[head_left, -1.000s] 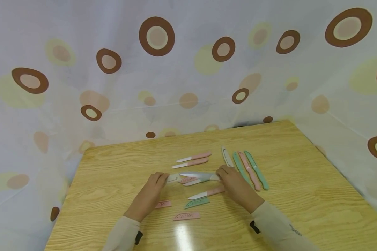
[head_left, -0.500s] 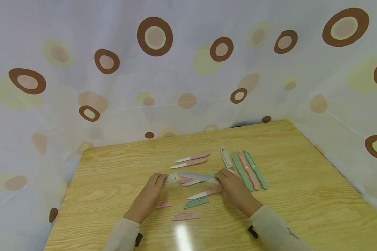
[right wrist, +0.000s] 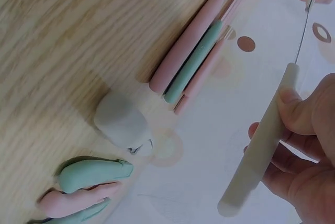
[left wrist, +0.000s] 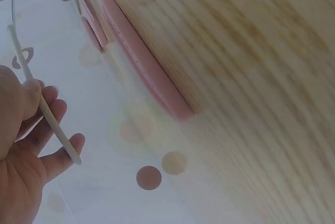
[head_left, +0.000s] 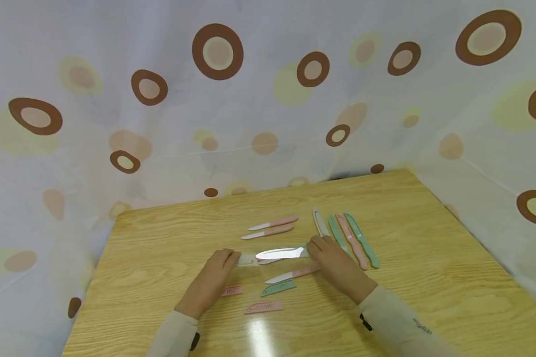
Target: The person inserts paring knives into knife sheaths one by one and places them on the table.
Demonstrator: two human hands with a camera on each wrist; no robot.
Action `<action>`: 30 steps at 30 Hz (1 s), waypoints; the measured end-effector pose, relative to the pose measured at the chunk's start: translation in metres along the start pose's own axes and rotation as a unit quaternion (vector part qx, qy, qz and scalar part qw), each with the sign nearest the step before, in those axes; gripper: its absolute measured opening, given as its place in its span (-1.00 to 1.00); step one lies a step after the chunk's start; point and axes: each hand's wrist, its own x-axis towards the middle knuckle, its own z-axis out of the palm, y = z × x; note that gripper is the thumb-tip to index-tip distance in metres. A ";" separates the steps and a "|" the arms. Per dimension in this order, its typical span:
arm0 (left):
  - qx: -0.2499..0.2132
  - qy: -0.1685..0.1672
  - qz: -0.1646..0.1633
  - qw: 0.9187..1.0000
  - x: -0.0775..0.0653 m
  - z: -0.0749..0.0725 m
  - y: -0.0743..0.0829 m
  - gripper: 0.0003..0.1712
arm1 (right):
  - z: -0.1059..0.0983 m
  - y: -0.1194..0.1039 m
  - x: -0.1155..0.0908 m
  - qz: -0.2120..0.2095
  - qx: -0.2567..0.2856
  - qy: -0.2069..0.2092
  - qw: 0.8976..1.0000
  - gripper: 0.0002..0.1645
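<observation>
Both hands engaged: knife in the right, blade sheath in the left.

Right hand [head_left: 337, 265] grips the pale handle of a white-bladed knife [head_left: 280, 253], fingers and thumb curled round it; blade level, pointing toward 9 o'clock, above the table [head_left: 429, 277]. Left hand [head_left: 212, 282] pinches a clear sheath [head_left: 246, 259] between thumb and fingertips, its mouth just beside the blade tip. Count on the table: three pink-handled knives, two at 12 o'clock [head_left: 272, 227], one at 6 o'clock [head_left: 292, 273]; three loose sheaths at 6 o'clock, two pink, one green [head_left: 279, 288]; four sheathed knives at 2 o'clock [head_left: 346, 238].
</observation>
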 end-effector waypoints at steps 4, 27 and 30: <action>0.133 0.053 0.114 0.983 0.000 0.002 0.000 -0.39 | -0.001 -0.003 0.003 -0.022 -0.001 -0.009 1.000 -0.57; 0.234 0.062 0.143 0.960 0.011 0.010 0.019 0.04 | 0.007 -0.052 0.023 -0.020 -0.034 0.027 0.999 -0.63; 0.229 0.056 0.136 0.962 0.010 0.011 0.017 0.03 | 0.011 -0.054 0.024 -0.013 -0.028 0.027 0.999 -0.64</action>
